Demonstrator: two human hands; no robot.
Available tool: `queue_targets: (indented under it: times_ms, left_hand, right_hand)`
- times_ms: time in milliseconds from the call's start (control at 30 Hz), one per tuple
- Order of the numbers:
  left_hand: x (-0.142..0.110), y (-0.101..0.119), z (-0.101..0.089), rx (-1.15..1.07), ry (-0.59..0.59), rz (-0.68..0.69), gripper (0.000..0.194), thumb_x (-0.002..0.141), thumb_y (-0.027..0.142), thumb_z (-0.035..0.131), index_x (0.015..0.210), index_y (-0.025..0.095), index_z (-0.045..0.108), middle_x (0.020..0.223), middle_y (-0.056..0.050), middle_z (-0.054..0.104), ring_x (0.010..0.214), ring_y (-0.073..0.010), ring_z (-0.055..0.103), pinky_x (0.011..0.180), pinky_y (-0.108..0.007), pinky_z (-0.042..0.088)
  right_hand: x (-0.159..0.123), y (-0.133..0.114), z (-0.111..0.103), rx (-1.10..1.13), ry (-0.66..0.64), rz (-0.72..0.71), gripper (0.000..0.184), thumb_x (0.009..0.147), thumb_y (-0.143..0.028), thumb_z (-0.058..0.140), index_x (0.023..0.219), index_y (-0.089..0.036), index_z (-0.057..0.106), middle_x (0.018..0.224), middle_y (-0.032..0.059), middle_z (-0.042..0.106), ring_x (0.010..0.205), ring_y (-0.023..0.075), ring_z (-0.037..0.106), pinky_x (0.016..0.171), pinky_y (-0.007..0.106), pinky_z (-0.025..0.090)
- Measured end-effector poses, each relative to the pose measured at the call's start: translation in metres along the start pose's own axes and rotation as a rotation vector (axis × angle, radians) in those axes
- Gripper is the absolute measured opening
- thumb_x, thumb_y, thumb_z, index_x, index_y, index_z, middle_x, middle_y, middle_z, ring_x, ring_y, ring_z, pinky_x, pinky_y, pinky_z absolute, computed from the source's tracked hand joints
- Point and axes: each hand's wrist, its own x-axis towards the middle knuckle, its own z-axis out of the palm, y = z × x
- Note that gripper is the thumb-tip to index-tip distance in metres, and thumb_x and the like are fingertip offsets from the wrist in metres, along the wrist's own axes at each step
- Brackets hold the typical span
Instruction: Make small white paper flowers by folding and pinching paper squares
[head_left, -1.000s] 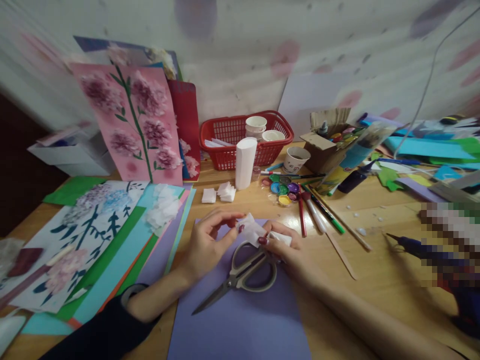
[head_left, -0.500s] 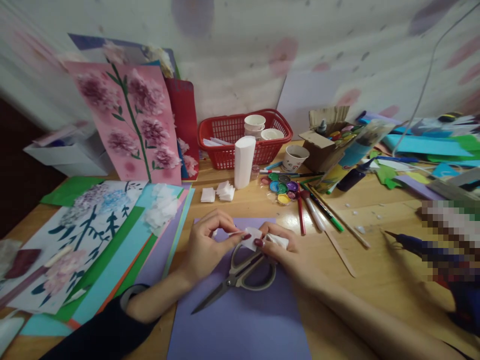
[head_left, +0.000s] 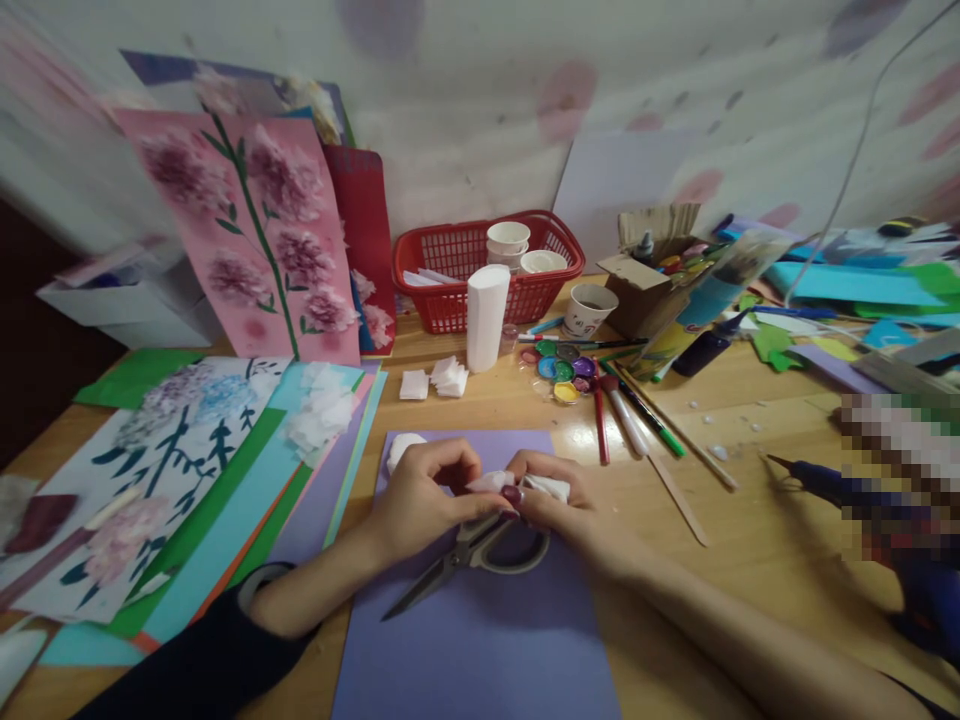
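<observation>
My left hand (head_left: 424, 500) is closed, its thumb and fingers pinching a small piece of white tissue paper (head_left: 491, 482). Meeting it fingertip to fingertip, my right hand (head_left: 559, 505) pinches the same piece and also keeps a folded wad of white tissue (head_left: 547, 487) in its curled fingers. Beneath both hands lie the scissors (head_left: 465, 555), blades pointing to the lower left, on a purple sheet of paper (head_left: 480, 650). A round white tissue bundle (head_left: 405, 450) shows behind my left hand, partly hidden by it.
Small stacks of white tissue squares (head_left: 448, 378) and a white roll (head_left: 487, 320) stand before a red basket (head_left: 442, 250). Right are a paint palette (head_left: 559, 370), brushes (head_left: 622, 415), a paper cup (head_left: 589, 310) and a glue gun (head_left: 847, 490). Coloured sheets (head_left: 262, 500) spread at left.
My hands have come together and the tissue between them has been bunched smaller. They now cover part of the scissors' handles. The view has shifted slightly.
</observation>
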Motion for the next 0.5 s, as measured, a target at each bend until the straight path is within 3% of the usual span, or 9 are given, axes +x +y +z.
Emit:
queue_targets:
  times_ms: [167,333,500]
  left_hand:
    - [0.000,-0.001,-0.001,0.006,-0.159,-0.073,0.046,0.066,0.046,0.079,0.057,0.016,0.046,0.055,0.007,0.043,0.053,-0.0076,0.035,0.048,-0.020,0.027]
    - [0.001,0.005,-0.005,0.068,-0.164,-0.027,0.051,0.072,0.046,0.073,0.052,0.018,0.036,0.052,0.007,0.035,0.052,-0.0074,0.029,0.048,-0.021,0.023]
    - [0.007,0.010,-0.015,0.065,-0.133,0.027,0.057,0.076,0.048,0.068,0.051,0.019,0.025,0.052,0.008,0.026,0.051,-0.0070,0.023,0.047,-0.022,0.020]
  right_hand:
    - [0.000,-0.001,0.003,-0.002,-0.023,0.037,0.043,0.072,-0.059,0.070,0.073,-0.018,0.057,0.061,-0.0036,0.049,0.056,0.0107,0.039,0.054,0.023,0.029]
    - [0.000,0.000,0.002,-0.027,-0.008,0.012,0.040,0.076,-0.056,0.066,0.071,-0.018,0.055,0.057,-0.0048,0.046,0.052,0.0096,0.035,0.051,0.023,0.026]
    - [0.000,-0.002,0.001,-0.070,0.113,-0.088,0.035,0.079,-0.051,0.065,0.070,-0.019,0.056,0.055,-0.0056,0.043,0.051,0.0093,0.033,0.049,0.023,0.024]
